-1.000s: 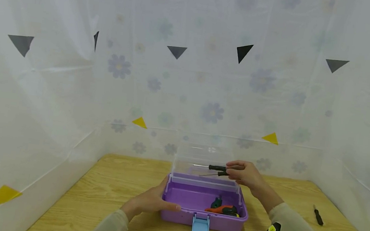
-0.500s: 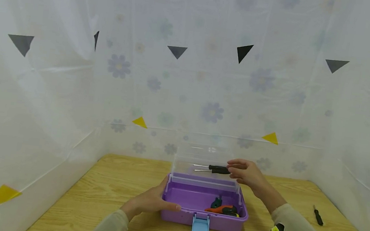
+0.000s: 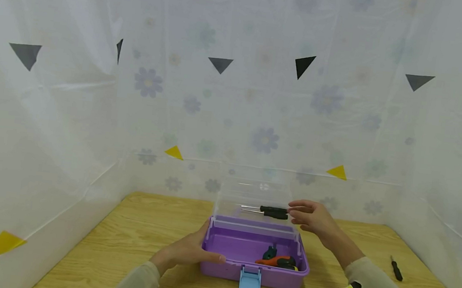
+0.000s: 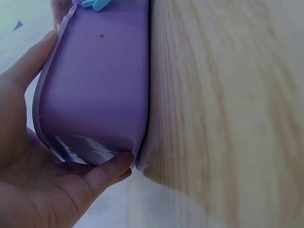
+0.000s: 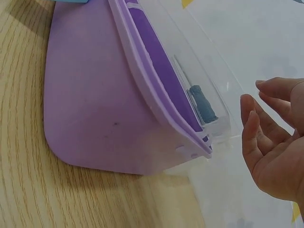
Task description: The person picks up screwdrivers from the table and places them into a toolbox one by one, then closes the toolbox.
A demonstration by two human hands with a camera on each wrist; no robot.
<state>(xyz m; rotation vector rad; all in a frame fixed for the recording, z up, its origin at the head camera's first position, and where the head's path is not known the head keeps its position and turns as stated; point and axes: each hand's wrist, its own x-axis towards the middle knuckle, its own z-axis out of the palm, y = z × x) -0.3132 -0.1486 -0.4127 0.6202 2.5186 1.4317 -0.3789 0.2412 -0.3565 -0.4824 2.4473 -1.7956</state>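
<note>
Purple toolbox (image 3: 280, 279) sitting open on desk (image 3: 153, 225), 2 blk screwdrivers (image 3: 275, 214) lying in clear lid (image 3: 242, 193). L hand (image 3: 188, 250) gripping toolbox's L end; R hand (image 3: 317, 223) hovering nr lid, fingers part-spread.

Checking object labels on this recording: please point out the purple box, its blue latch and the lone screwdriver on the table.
Purple box (image 3: 279, 280): head view, on its front wall.
Blue latch (image 3: 250, 285): head view, on its hanging flap.
Lone screwdriver (image 3: 397, 271): head view, on its black handle.
</note>
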